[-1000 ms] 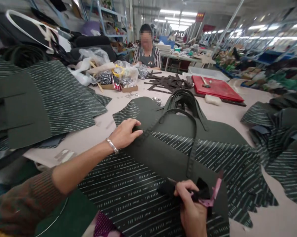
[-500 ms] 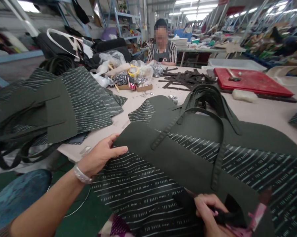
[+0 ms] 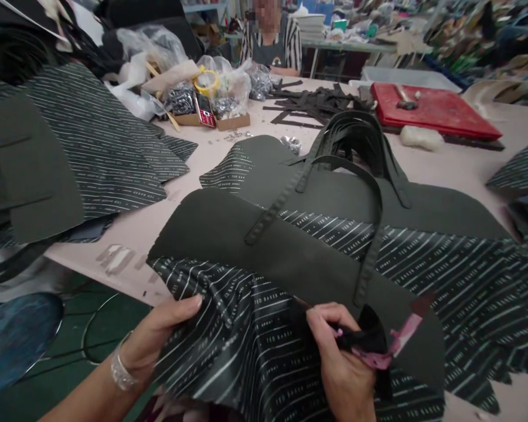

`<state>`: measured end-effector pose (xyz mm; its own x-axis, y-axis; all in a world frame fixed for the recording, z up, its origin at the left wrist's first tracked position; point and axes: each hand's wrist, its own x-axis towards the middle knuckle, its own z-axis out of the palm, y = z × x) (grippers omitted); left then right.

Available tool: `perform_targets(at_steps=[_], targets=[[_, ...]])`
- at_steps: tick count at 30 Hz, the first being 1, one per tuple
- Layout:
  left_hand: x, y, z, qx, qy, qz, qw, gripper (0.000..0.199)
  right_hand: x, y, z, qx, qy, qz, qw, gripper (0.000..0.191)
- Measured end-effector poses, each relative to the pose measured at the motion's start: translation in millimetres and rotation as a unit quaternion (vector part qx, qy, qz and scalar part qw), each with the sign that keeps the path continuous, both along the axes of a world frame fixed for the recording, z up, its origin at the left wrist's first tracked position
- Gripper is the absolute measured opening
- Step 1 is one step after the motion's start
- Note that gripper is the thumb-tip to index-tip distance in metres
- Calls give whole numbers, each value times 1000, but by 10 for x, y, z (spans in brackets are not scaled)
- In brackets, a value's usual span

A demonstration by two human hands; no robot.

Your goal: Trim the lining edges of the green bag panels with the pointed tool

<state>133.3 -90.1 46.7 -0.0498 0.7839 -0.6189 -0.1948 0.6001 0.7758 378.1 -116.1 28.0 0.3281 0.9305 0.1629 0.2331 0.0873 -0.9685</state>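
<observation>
A dark green bag panel (image 3: 316,258) with a strap handle (image 3: 373,246) lies across the pile in front of me. Its lower part is black fabric (image 3: 281,328) printed with white lettering and stripes. My left hand (image 3: 167,322) pinches this fabric at its left edge, thumb on top and fingers hidden beneath, and the cloth bunches into folds there. Over the panel's lower right, my right hand (image 3: 343,357) is closed round a pink-and-black tool (image 3: 393,349) with a brownish end; its exact kind is unclear.
More panels with handles (image 3: 351,140) lie behind, and another stack (image 3: 101,140) sits at left. Farther back are bagged metal parts (image 3: 228,88), a phone (image 3: 205,110), dark strips (image 3: 316,105) and a hammer (image 3: 405,98) on a red board (image 3: 448,114). A person (image 3: 270,41) sits opposite.
My left hand has slid down from the panel's top left corner to the printed fabric and gathered it into folds. My right hand, with the tool, has shifted up and left in view.
</observation>
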Motion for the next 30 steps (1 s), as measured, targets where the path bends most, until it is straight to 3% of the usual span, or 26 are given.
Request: perform_targets(at_steps=[3,5,7,9,11,14,17,20,25,30], targets=[[-54,271,62,-59,-22,66,996,35,-12,5,-6,0,21,10,1000,25],[-187,362,108,-74,-24,76,994,38,11,0,-19,6,27,11,1000,25],[-299,284,126,-90,-48,96,990,45,39,-2,-37,16,35,8,999,25],[-302,56,108,-94,-84,129,984,62,57,3,-59,25,40,4,999,23],[-160,-210,70,-70,-117,133,982,69,57,11,-77,24,41,5,999,23],[241,-391,42,-36,-158,92,982,59,38,16,-92,16,40,15,999,24],[628,-215,115,-11,-160,115,980,52,34,1,-107,18,38,17,999,25],[834,53,230,-17,-149,140,979,45,62,-33,-132,24,12,23,999,26],[948,225,269,-100,-148,147,973,20,98,-80,-159,2,-17,51,999,29],[993,207,224,-73,-125,157,977,11,51,-34,-108,13,1,8,1000,28]])
